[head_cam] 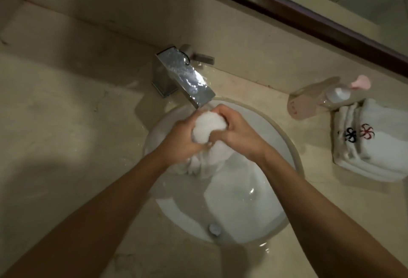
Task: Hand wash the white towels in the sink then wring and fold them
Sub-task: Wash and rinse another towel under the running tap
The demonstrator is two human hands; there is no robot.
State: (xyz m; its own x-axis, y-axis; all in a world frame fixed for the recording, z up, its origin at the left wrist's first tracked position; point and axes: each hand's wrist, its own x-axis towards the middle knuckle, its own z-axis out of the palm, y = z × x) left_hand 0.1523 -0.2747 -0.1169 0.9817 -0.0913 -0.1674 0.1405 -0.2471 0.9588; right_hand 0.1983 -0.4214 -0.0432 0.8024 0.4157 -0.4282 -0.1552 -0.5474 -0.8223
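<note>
A wet white towel [208, 129] is bunched between both my hands over the round white sink [284, 145], just under the spout of the chrome faucet [187, 76]. My left hand [180, 139] grips the bunch from the left and my right hand [237, 132] from the right. The towel's loose end [205, 165] hangs down into the basin. A second white towel [240, 202] lies flat in the water low in the basin.
Folded white towels [373, 143] with embroidered flowers are stacked on the beige counter [66, 134] to the right of the sink. A clear soap bottle with a pink pump [320, 98] lies behind them. A dark-framed mirror [309, 12] runs along the back wall.
</note>
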